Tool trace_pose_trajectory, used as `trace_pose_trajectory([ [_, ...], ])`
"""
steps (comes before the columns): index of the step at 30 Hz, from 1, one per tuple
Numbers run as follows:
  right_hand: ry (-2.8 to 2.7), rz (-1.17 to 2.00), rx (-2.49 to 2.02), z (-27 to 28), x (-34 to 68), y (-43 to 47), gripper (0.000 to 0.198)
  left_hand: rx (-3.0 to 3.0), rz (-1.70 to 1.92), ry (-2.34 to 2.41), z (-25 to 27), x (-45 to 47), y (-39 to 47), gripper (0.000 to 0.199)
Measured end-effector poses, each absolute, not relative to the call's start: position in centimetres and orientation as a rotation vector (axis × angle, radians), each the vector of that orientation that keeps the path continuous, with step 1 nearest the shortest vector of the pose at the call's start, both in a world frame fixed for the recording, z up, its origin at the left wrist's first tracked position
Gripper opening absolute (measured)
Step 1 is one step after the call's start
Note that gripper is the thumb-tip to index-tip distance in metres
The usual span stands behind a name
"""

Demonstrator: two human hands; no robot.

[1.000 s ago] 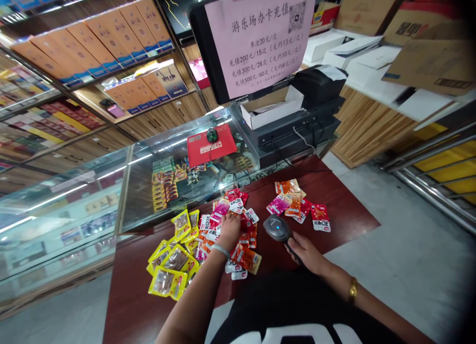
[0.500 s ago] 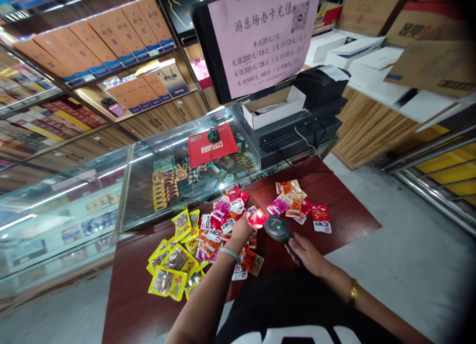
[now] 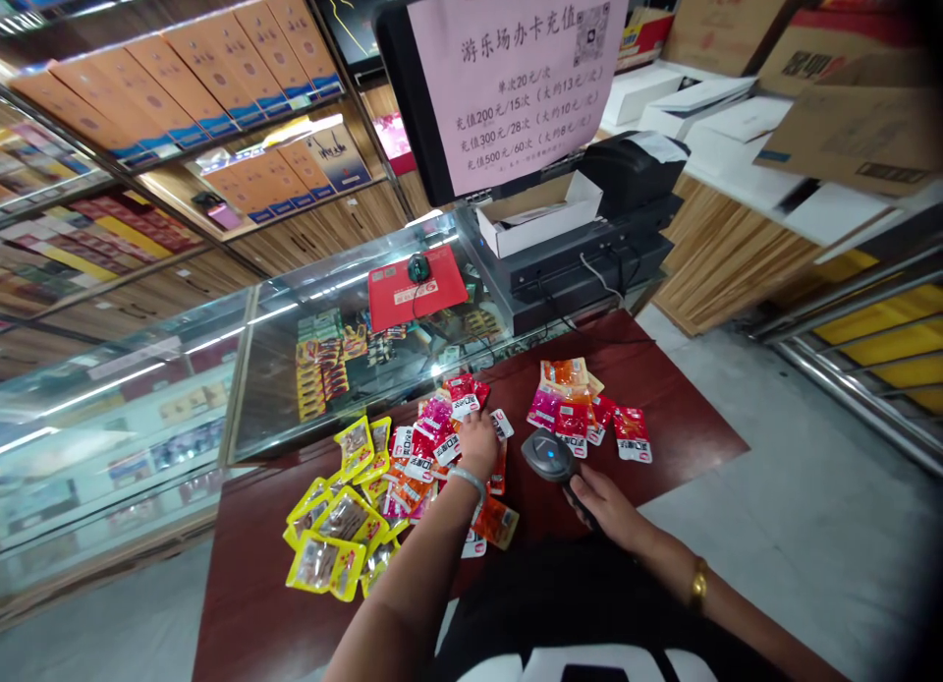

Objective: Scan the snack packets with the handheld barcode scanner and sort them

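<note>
My left hand (image 3: 478,444), a pale bangle on its wrist, reaches into a pile of red, pink and orange snack packets (image 3: 433,426). Its fingers bend down at a red and white snack packet (image 3: 466,397); the fingertips are hidden, so their grip is unclear. In my right hand (image 3: 600,500) is a dark handheld barcode scanner (image 3: 549,453) with a blue light on top, its handle wrapped by my fingers. Beyond the scanner's head lies a smaller group of snack packets (image 3: 567,407). Several yellow snack packets (image 3: 343,515) overlap to the left.
The packets lie on a dark red tabletop (image 3: 250,574). Behind it stands a glass display counter (image 3: 269,397) with a red mat (image 3: 442,299) and mouse (image 3: 418,267). A monitor with a pink sign (image 3: 516,83) and a white open box (image 3: 541,215) stand at the back.
My left hand has moved from the scanner back to the pile, letting go of a red packet. A red packet now lies on the right-hand group. The scanner's light turned from green to blue.
</note>
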State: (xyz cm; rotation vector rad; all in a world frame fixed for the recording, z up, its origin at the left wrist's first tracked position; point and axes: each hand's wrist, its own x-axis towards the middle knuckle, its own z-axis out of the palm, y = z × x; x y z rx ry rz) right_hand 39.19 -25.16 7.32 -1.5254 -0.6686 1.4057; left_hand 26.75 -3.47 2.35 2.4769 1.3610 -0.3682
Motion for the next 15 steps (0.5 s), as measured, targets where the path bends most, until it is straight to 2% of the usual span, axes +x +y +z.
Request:
trace_pose_trajectory([
  [7,-0.675,1.401,-1.578,6.7,39.3,-25.5,0.057,2.410,-0.429,1.354,1.5,27.1,-2.5,0.025],
  [11,-0.704,1.406,-1.562,6.6,39.3,-25.5,0.057,1.881,-0.097,1.404,0.6,27.5,-2.4,0.031],
  [15,-0.701,1.432,-1.544,6.7,39.2,-25.5,0.057,1.439,0.273,1.360,-0.6,28.0,-2.7,0.029],
])
